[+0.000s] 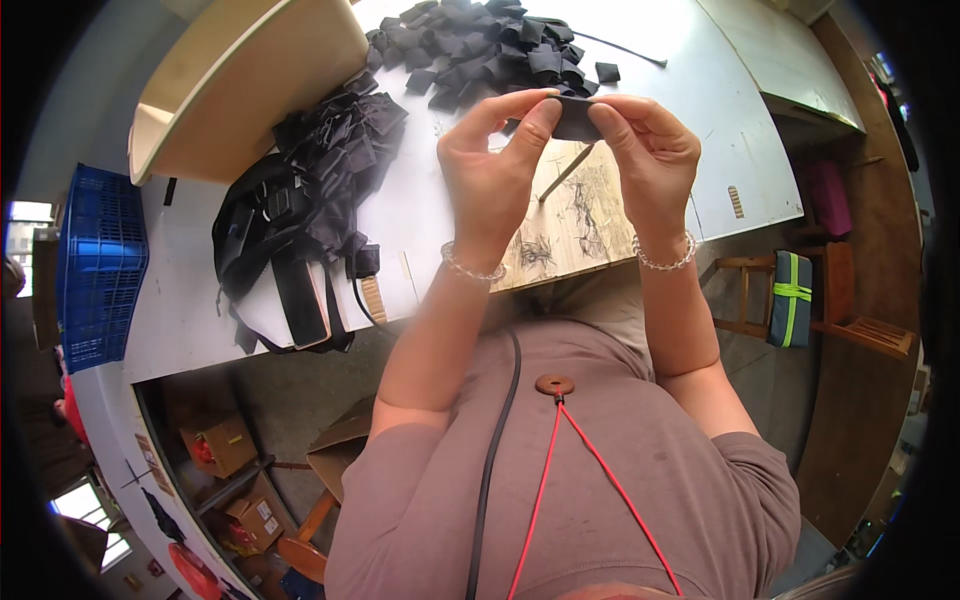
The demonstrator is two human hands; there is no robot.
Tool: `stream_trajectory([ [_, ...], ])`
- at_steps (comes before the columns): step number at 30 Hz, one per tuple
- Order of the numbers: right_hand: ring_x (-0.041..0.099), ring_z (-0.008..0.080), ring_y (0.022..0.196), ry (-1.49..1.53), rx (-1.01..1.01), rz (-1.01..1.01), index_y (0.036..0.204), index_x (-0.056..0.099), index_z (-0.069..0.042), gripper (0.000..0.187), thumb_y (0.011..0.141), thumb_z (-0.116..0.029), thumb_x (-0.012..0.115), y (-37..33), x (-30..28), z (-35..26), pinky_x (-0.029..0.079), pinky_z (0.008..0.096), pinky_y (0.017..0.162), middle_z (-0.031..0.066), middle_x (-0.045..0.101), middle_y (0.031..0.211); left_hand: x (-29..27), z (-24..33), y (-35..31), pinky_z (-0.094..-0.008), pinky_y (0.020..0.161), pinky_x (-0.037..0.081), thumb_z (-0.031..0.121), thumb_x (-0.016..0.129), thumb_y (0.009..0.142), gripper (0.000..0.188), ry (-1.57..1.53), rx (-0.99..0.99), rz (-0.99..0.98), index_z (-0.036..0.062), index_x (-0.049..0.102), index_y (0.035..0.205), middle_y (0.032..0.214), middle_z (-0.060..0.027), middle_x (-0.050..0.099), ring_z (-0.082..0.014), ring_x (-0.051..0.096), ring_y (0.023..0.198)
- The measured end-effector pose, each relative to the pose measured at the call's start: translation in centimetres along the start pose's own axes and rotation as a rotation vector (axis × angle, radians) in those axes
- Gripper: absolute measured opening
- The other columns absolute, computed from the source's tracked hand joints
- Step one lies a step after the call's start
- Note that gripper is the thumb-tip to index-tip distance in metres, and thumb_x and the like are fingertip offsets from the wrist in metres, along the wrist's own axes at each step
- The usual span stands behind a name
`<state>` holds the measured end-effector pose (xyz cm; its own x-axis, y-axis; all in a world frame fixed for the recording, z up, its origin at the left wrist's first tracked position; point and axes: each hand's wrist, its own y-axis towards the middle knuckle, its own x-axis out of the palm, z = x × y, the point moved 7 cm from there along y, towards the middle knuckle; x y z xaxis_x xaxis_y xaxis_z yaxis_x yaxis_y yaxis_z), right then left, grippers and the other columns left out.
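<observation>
A small black fabric piece (574,120) is stretched between my two hands above the table. My left hand (497,150) pinches its left end between thumb and forefinger. Its right end sits in the pinch of my right hand (650,155). Below them lies a wooden board (545,225) with dark thread scraps on it. A thin dark rod (566,172) slants over the board, its upper end near the cloth. Beyond my hands spreads a heap of black fabric squares (450,50). Another pile of black fabric pieces (345,160) lies to the left.
A black bag (262,205) and a phone-like dark slab (300,300) lie on the white table (405,215) at left. A blue plastic crate (100,265) stands at the far left, near a beige bin (245,95). Wooden stools (840,285) stand at right; cardboard boxes (222,445) are below left.
</observation>
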<state>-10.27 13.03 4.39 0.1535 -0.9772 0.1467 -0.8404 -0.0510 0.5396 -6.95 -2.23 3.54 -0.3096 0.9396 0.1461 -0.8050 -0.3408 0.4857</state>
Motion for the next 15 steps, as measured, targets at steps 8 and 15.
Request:
stream_trajectory([
  [8,0.063,0.0124,0.062,0.079,0.503,-0.046,0.093,0.064,0.003,0.018,0.085,-0.013,0.064,4.6,-1.0,10.7,0.054,0.0219,0.063,0.0071,0.064,0.077,-7.9,-8.2,-1.4,-0.0238,0.078,0.045,0.01,0.061,0.086,0.013,-0.076,-0.297,0.185,0.0003,0.065,0.095,0.089,-0.0042,0.065,-0.0102,0.058,0.083],
  [15,0.065,0.0214,0.09,0.068,0.639,-0.12,0.117,0.047,0.01,0.049,0.089,-0.029,0.058,8.8,0.0,15.8,0.056,0.0281,0.077,0.0178,0.061,0.1,-15.5,-6.2,1.0,-0.0346,0.091,0.042,0.015,0.066,0.077,0.025,1.046,-0.039,0.17,0.0096,0.067,0.101,0.106,-0.0087,0.064,-0.0255,0.057,0.101],
])
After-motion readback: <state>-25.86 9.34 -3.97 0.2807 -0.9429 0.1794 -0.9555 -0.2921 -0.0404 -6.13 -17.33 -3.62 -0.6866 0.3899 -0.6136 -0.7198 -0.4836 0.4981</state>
